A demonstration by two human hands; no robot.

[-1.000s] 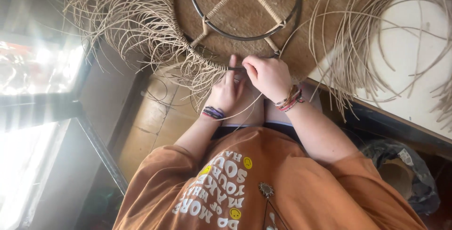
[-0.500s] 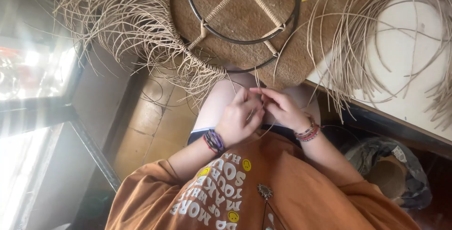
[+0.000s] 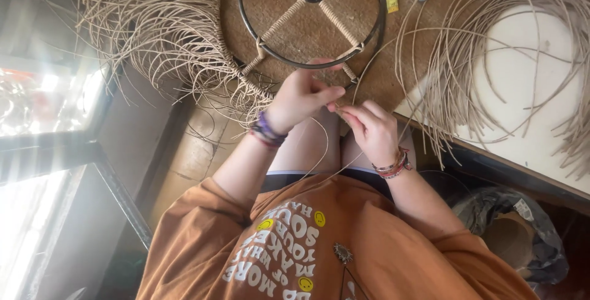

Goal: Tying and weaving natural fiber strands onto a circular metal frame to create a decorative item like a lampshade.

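Both hands at ring frame (image 3: pixel 310 60) near edge. Left hand (image 3: pixel 301 97) & right hand (image 3: pixel 369 126) each pinch one rattan strand (image 3: pixel 321 152). Left arc fringed, right arc bare; roughly half wrapped, I'd judge.

I see bare mat (image 3: pixel 310 32) inside the metal ring (image 3: pixel 246 32); loose reed strands (image 3: pixel 160 29) crowd its left, a reed coil (image 3: pixel 491 60) blocks the right.
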